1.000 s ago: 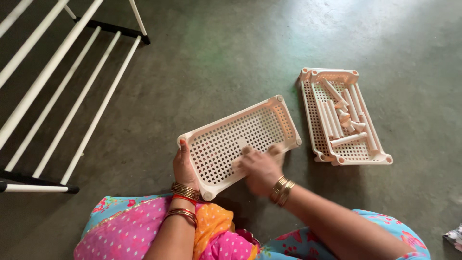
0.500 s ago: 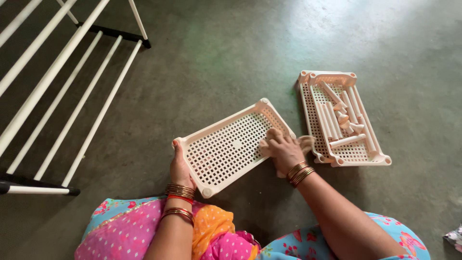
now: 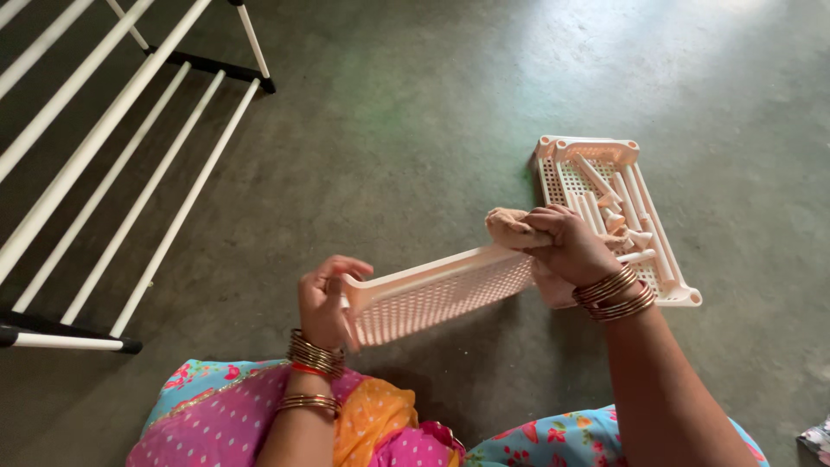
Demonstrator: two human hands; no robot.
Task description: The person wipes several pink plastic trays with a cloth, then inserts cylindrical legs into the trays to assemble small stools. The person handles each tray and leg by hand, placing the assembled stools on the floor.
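Observation:
A pale pink perforated plastic tray (image 3: 441,294) is held tilted on edge above the floor. My left hand (image 3: 327,298) grips its near left corner. My right hand (image 3: 562,245) is at its far right end, closed on a crumpled beige cloth (image 3: 512,227) pressed against the tray's rim. Both wrists carry several bangles.
A second pink tray (image 3: 680,285) lies flat on the grey floor to the right, holding several loose plastic rods and pegs. A white metal rack with black feet (image 3: 104,173) lies at the left. My lap in bright patterned cloth (image 3: 233,424) fills the bottom edge.
The tray has been tipped up from nearly flat to standing on its edge. My right hand moved from the tray's face to its far right end, with the cloth in it.

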